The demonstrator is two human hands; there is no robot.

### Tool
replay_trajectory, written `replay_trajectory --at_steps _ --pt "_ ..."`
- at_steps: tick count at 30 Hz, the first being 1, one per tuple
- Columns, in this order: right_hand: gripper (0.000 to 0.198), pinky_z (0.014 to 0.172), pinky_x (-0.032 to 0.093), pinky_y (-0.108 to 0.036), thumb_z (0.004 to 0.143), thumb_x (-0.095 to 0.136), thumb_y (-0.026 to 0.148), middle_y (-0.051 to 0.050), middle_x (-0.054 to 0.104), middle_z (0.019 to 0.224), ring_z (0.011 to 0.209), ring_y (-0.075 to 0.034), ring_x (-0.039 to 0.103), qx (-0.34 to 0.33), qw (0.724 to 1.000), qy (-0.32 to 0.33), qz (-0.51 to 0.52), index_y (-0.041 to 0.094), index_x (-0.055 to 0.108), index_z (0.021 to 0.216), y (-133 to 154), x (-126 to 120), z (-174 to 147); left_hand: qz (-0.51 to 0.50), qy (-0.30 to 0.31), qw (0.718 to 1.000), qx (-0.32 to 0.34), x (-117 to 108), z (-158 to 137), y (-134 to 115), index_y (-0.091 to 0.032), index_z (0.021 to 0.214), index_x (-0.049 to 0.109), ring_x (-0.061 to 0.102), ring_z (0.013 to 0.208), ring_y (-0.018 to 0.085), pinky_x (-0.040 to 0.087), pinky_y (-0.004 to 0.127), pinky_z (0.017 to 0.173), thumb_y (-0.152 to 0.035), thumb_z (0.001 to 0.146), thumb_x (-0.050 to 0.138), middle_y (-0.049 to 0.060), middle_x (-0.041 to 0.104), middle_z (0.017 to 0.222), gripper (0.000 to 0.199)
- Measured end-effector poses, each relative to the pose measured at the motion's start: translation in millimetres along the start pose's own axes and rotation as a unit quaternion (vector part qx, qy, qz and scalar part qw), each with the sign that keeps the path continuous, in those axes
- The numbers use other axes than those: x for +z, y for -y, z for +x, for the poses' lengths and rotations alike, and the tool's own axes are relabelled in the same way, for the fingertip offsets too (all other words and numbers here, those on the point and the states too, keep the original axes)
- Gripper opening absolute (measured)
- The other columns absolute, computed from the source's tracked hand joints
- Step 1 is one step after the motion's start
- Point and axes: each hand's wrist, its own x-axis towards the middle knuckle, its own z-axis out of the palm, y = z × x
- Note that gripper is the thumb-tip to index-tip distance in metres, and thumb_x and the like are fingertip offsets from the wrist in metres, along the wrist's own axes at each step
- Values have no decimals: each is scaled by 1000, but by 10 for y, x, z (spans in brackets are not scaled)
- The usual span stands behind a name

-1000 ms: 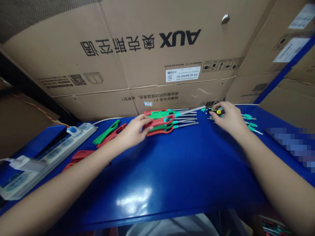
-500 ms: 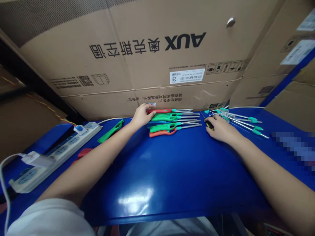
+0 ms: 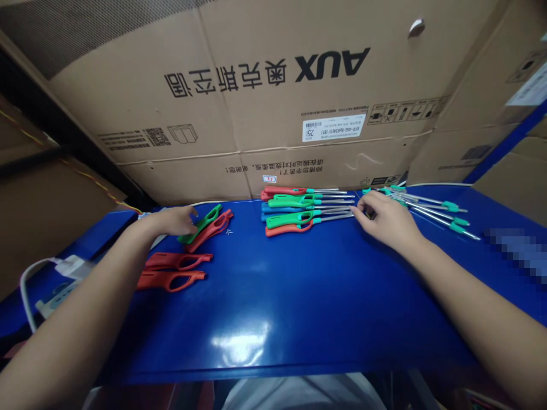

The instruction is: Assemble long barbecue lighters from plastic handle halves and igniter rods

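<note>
My left hand reaches over a green lighter handle at the left, its fingers apart; whether it touches the handle is hard to tell. Beside that lies a red handle, with two more red handles nearer me. My right hand is curled round a small black-and-yellow screwdriver, mostly hidden by the fingers. It rests between a row of long-necked lighters in red, green, blue and orange and a loose pile of metal lighter tubes with teal ends.
A large cardboard box stands upright along the back of the blue table. At the left, a power strip with a white plug is partly behind my left arm. A small label is at the box's base.
My left hand has let go of the red lighter at the back of the row and moved left to the loose handles. My right hand stays by the tubes, its fingers slightly shifted.
</note>
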Motion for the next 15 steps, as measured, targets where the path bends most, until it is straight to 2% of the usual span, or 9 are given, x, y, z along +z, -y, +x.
replay_trajectory --at_steps 3,6,10,13,15 --pt "14 61 42 -32 90 53 31 -6 68 87 77 -21 62 -8 1000 8 14 22 62 86 73 5 -13 -4 33 999 -10 40 -54 105 -15 127 60 64 109 26 57 46 91 -37 98 62 9 61 128 37" --pt "17 63 46 -33 90 52 31 -8 70 92 77 -22 64 -14 999 9 29 21 65 90 94 16 -24 -29 14 999 -4 76 -50 150 -14 124 61 65 107 27 57 44 90 -38 97 62 9 64 124 36" --pt "20 65 47 -34 91 50 32 -9 71 93 77 -23 65 -14 999 10 36 20 67 94 86 28 -31 -58 -41 997 10 129 -13 202 -10 106 69 68 88 23 53 31 79 -38 88 72 4 74 90 34" --pt "21 65 47 -35 91 51 31 -9 71 93 77 -23 65 -16 999 9 40 20 68 94 65 35 -27 -87 -79 993 31 164 22 246 -12 90 72 65 70 19 47 24 66 -33 76 82 -2 71 65 26" --pt "21 64 48 -35 91 51 31 -10 72 93 77 -23 65 -18 999 9 46 19 68 94 47 37 -25 -112 -142 982 53 172 43 259 -14 80 71 62 64 18 45 23 63 -35 69 86 -4 67 56 28"
